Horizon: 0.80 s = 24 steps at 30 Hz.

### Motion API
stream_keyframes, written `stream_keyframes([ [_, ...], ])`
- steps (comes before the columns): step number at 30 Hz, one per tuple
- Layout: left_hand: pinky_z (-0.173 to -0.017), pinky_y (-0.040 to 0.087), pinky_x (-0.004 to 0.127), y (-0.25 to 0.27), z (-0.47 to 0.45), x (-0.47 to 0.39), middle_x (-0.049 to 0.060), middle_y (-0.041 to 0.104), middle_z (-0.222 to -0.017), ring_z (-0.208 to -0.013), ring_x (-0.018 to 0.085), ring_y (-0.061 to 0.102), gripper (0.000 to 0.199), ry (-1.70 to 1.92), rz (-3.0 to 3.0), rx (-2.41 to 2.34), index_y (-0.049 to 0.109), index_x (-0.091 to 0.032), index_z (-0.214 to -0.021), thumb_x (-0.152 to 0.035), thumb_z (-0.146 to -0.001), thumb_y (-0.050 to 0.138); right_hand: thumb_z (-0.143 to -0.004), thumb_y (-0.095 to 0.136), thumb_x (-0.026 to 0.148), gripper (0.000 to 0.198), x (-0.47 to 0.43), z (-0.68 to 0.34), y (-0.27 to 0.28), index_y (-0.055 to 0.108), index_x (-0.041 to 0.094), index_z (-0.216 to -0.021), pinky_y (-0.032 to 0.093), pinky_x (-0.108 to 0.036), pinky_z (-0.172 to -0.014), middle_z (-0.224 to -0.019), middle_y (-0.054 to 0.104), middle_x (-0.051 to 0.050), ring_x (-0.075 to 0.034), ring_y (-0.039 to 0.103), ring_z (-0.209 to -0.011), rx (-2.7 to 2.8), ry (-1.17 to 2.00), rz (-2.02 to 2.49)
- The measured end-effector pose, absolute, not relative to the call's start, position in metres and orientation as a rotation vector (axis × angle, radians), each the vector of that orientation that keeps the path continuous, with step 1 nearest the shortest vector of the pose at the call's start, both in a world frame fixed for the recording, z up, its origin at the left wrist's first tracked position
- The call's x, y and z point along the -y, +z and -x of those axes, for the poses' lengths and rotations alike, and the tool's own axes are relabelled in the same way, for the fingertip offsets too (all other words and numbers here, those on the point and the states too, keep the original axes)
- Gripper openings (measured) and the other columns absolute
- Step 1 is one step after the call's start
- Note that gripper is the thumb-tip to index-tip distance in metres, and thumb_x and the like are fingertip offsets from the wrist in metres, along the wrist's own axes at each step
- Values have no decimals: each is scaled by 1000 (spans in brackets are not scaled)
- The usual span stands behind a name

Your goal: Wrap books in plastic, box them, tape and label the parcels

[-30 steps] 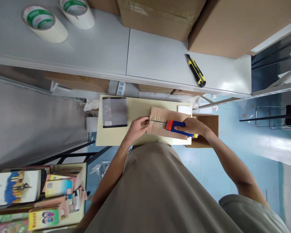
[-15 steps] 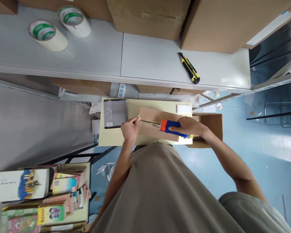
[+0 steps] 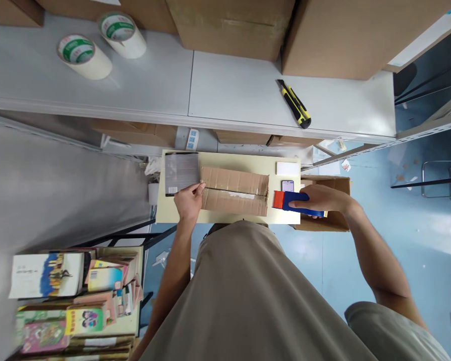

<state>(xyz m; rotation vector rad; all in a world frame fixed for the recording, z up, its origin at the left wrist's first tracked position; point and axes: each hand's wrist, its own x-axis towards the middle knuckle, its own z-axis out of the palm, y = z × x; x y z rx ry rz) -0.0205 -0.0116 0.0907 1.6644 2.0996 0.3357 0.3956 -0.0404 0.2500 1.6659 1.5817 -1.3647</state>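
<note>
A closed cardboard box (image 3: 235, 204) lies on the pale yellow table (image 3: 225, 159), its flaps meeting along a lengthwise seam with a shiny whitish strip on part of it. At the box's left end, my left hand (image 3: 190, 202) pinches the edge near the seam; the fingertips hide exactly what is between them. My right hand (image 3: 323, 198) grips a blue tape dispenser (image 3: 298, 202) with an orange front, held just past the box's right end. Behind the dispenser lies a phone (image 3: 287, 186).
A dark-edged flat package (image 3: 181, 173) and a small white box (image 3: 286, 168) share the table. An open carton (image 3: 336, 225) stands to the right. The shelf (image 3: 229, 93) ahead bears a utility knife (image 3: 295, 105) and tape rolls (image 3: 93, 65). Books (image 3: 45, 275) sit on a lower-left surface.
My right hand has carried the tape dispenser rightward, from over the box to beyond its right end. The box and my left hand have shifted left, and the phone has come into view.
</note>
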Motion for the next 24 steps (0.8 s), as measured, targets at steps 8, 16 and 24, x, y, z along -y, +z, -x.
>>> stream_keyframes([
  [8, -84, 54, 35, 90, 30, 6, 14, 88, -108, -99, 31, 81, 37, 280, -1705, -2110, 90, -22, -109, -44, -104, 61, -104, 59, 75, 59, 48, -394, 221, 72, 19, -89, 49, -37, -76, -97, 80, -17, -33, 76, -92, -1658, -992, -1707],
  [16, -84, 54, 34, 89, 18, 14, 14, 88, -107, -98, 31, 81, 38, 303, -1695, -2119, 90, -20, -111, -43, -104, 61, -113, 54, 58, 54, 52, -347, 190, 73, 9, -125, 54, -40, -88, -124, 79, -28, -40, 76, -118, -1631, -851, -1720],
  [24, -85, 56, 35, 93, 16, 13, 15, 87, -103, -99, 32, 81, 33, 344, -1641, -2092, 87, -20, -107, -42, -102, 63, -115, 51, 54, 48, 77, -332, 154, 71, 12, -128, 55, -38, -84, -119, 80, -29, -39, 80, -114, -1612, -695, -1922],
])
